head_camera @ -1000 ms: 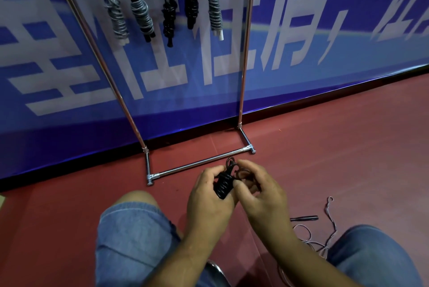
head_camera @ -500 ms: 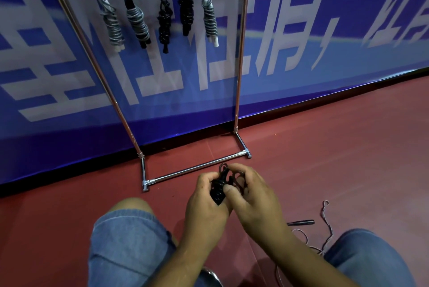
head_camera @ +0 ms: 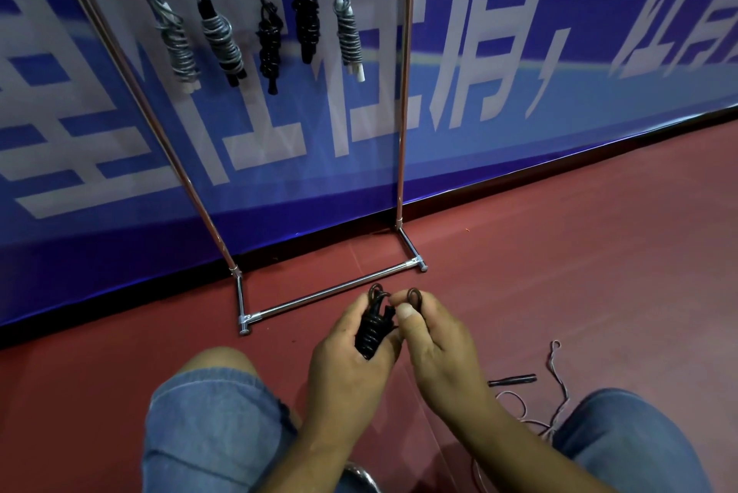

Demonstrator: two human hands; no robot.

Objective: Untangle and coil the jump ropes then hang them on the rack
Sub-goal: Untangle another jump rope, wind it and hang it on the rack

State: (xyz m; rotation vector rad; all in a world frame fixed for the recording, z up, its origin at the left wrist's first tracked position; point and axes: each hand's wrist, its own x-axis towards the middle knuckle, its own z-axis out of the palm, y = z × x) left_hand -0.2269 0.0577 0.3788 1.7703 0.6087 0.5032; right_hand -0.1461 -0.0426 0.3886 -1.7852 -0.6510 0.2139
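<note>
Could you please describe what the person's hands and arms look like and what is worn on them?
The left hand and right hand are bare: no gloves, rings or watch show. The forearms are bare too, with no sleeve in view. Blue denim shorts cover the thighs.

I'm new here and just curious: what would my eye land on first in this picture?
Low in the centre, the left hand grips a black coiled jump rope while the right hand pinches a loop of it. Behind, five wound ropes hang on a metal rack before a blue banner. A loose rope lies on the red floor at the right.
</note>
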